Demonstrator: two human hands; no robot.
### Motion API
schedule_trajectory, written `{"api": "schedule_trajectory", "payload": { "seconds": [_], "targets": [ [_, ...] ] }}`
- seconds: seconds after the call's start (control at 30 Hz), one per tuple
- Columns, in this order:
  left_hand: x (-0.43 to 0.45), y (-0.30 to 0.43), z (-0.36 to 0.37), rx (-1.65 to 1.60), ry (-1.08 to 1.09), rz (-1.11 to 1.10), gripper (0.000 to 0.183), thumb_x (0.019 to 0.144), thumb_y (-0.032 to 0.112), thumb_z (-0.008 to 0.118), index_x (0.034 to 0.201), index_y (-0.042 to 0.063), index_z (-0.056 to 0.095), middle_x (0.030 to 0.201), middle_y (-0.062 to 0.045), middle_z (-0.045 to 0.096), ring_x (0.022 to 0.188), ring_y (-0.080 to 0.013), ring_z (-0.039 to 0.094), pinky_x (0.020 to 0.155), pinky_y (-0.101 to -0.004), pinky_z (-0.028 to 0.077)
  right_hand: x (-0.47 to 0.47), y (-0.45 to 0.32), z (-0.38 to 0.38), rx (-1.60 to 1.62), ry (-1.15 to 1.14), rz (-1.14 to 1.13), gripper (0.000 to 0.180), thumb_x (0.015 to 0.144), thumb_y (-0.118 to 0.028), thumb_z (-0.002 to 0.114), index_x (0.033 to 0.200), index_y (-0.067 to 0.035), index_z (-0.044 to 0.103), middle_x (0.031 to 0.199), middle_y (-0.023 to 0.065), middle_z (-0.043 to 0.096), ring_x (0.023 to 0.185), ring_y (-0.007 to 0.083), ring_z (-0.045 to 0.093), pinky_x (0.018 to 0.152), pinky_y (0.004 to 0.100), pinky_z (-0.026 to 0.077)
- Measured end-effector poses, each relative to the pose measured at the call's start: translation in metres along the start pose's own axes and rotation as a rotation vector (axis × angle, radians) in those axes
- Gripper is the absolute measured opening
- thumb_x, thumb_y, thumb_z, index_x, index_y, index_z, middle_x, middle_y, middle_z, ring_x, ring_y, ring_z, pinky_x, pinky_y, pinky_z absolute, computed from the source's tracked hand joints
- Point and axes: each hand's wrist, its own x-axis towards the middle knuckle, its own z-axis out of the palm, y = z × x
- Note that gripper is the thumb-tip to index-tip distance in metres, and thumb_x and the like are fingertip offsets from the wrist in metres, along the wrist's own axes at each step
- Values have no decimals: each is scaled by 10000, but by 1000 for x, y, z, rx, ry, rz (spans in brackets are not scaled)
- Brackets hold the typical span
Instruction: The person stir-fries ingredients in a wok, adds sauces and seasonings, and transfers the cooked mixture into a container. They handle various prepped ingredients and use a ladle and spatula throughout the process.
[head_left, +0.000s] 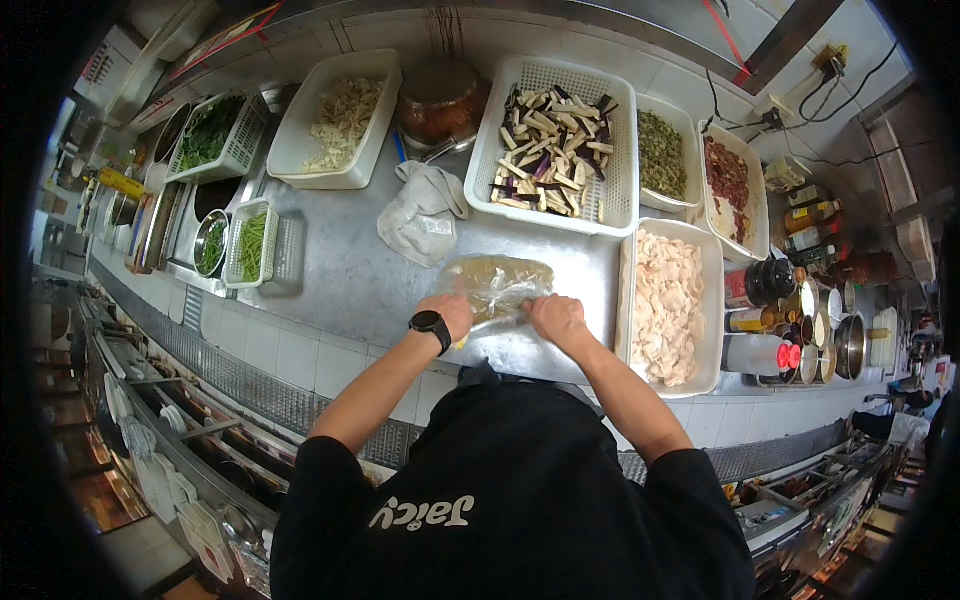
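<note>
A clear plastic bag (499, 281) filled with something olive-green lies on the steel counter (337, 247) right before me. My left hand (450, 313), with a black watch at the wrist, grips the bag's near left side. At its near right corner, my right hand (556, 315) pinches the loose plastic. What fills the bag is blurred by wrinkles and glare. Just beyond it sits a crumpled grey cloth (424, 214). To the right of my right hand stands a white tub (624, 315) of pale sliced meat (667, 307).
Beyond the bag is a white basket (480, 180) of cut eggplant (551, 150). Tubs of chopped greens (660, 154) and dark red meat (727, 176) stand at the back right. Bottles (757, 356) crowd the right side. A small basket (270, 244) of green beans (253, 244) sits left.
</note>
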Motion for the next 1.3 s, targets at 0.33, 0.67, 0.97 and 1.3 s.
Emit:
{"api": "schedule_trajectory", "payload": {
  "seconds": [0.33, 0.67, 0.97, 1.3],
  "targets": [
    [10, 12, -2, 128, -131, 233, 270, 861, 258, 490, 948, 143, 717, 974, -133, 699, 931, -340, 660, 784, -459, 521, 91, -36, 21, 333, 218, 213, 384, 905, -422, 555, 965, -68, 691, 950, 196, 696, 896, 337, 678, 783, 424, 539],
    [19, 26, -9, -175, 149, 193, 185, 841, 253, 584, 947, 114, 646, 937, -135, 651, 914, -330, 638, 761, -458, 512, 17, -11, 4, 1201, 205, -176, 115, 937, -128, 587, 854, -49, 601, 722, 16, 601, 670, 84, 558, 609, 264, 455],
    [19, 27, 8, -290, 228, 201, 181, 851, 237, 560, 972, 127, 637, 1003, -118, 615, 886, -349, 621, 763, -469, 502, 7, 21, 34, 1954, -63, 139, 255, 993, -272, 470, 865, -77, 574, 889, 64, 655, 864, 181, 600, 830, 336, 466],
    [13, 17, 17, -338, 253, 235, 245, 813, 246, 627, 1021, 118, 648, 1079, -95, 619, 926, -333, 625, 765, -448, 512, 68, 6, 15, 864, 14, -60, 296, 823, -312, 746, 863, -24, 692, 727, 23, 645, 650, 99, 561, 603, 266, 455]
  ]
}}
